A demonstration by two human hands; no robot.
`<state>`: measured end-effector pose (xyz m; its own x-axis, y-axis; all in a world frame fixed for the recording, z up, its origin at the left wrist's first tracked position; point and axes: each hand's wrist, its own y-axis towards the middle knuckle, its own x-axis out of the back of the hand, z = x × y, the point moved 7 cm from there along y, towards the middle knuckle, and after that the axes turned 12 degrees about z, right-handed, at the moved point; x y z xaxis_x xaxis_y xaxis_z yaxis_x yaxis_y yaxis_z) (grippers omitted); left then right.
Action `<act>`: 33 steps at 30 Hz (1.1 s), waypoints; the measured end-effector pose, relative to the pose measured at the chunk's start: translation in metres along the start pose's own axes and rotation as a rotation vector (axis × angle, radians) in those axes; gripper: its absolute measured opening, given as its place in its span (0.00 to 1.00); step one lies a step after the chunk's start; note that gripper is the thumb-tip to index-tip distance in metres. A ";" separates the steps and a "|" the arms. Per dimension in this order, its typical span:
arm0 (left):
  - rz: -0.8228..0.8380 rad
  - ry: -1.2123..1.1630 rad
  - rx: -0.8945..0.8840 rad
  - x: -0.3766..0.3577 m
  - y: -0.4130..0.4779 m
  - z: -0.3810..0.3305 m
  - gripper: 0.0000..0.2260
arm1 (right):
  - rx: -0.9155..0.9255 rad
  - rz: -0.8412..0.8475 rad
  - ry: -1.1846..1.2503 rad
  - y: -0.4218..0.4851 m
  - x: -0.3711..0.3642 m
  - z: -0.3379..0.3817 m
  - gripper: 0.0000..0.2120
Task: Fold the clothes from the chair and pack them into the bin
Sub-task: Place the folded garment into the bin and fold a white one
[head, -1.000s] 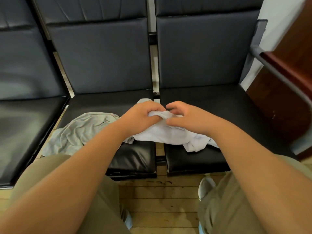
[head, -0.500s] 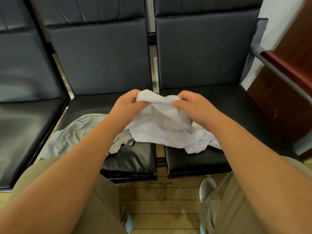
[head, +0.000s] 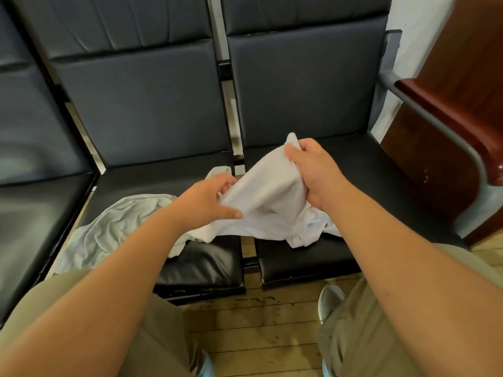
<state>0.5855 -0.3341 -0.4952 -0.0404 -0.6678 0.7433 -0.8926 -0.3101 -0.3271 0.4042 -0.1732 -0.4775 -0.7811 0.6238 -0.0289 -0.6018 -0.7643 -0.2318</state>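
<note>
The right hand (head: 313, 172) pinches the top corner of a white garment (head: 266, 205) and holds it above the seat. The left hand (head: 206, 202), lower and just beside it, grips the cloth's edge with curled fingers. The rest drapes onto the black chair (head: 313, 257) beneath both hands. Left of the left hand, a grey garment (head: 114, 229) lies crumpled on the seat.

Held a garment (head: 268, 191) over the gap between the middle and right seats of the bench (head: 152, 104), right hand (head: 313, 170) at its raised far end, left hand (head: 206, 200) lower and nearer at its left edge, its bottom resting on both seats. Had a second garment (head: 114, 227) lying left of it on the middle seat, touching it and overhanging that seat's left edge.
</note>
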 end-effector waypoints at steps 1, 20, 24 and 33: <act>0.070 0.126 0.044 -0.010 0.004 0.008 0.25 | 0.035 -0.089 0.031 -0.001 0.013 0.004 0.07; -0.070 0.200 -0.054 -0.150 0.074 -0.048 0.12 | -0.289 0.261 -1.181 -0.018 0.086 -0.077 0.11; 0.043 0.163 0.016 -0.151 0.054 -0.065 0.10 | -0.534 0.360 -0.987 -0.032 0.109 -0.092 0.08; 0.239 -0.699 0.047 -0.106 0.036 -0.114 0.10 | 0.091 -0.338 -1.098 -0.041 0.166 -0.017 0.15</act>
<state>0.5059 -0.1974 -0.5189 0.0784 -0.9910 0.1087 -0.8745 -0.1207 -0.4698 0.3018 -0.0352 -0.4889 -0.2746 0.3543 0.8939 -0.7829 -0.6221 0.0061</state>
